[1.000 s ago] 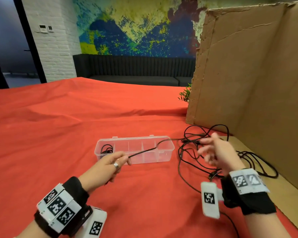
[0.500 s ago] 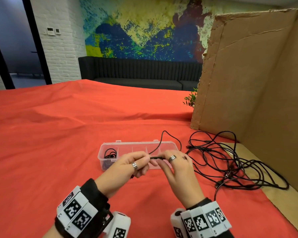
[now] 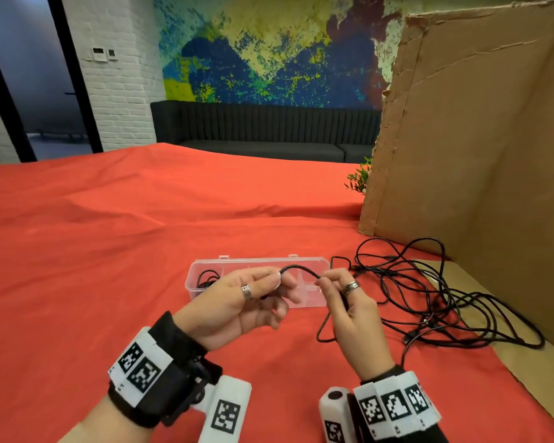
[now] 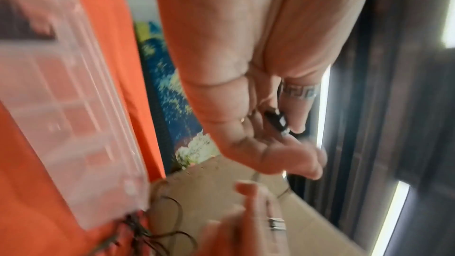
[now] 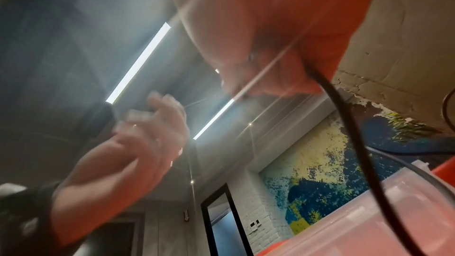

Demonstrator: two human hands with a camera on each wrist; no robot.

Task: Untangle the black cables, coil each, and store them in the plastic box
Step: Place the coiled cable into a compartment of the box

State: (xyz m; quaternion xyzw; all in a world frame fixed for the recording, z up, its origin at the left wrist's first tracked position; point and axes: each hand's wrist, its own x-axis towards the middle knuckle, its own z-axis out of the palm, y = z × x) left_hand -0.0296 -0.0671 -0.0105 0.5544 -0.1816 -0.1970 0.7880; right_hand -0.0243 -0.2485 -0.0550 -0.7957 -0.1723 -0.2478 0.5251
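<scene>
cable (image 3: 299,269) arches between both hands just above the box (image 3: 311,262): left hand (image 3: 237,306) pinches its plug end, right hand (image 3: 349,302) pinches further along. its slack runs right toward the tangle (image 3: 429,302) on the table (image 3: 109,251), nearer the right hand.

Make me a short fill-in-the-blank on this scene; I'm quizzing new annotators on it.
1. Both hands, left and right, hold one black ____.
2. The box sits on a ____ cloth.
3. The coiled cable lies in the box's ____ end.
4. The tangled cables lie to the box's ____.

Missing: cable; red; left; right
</scene>
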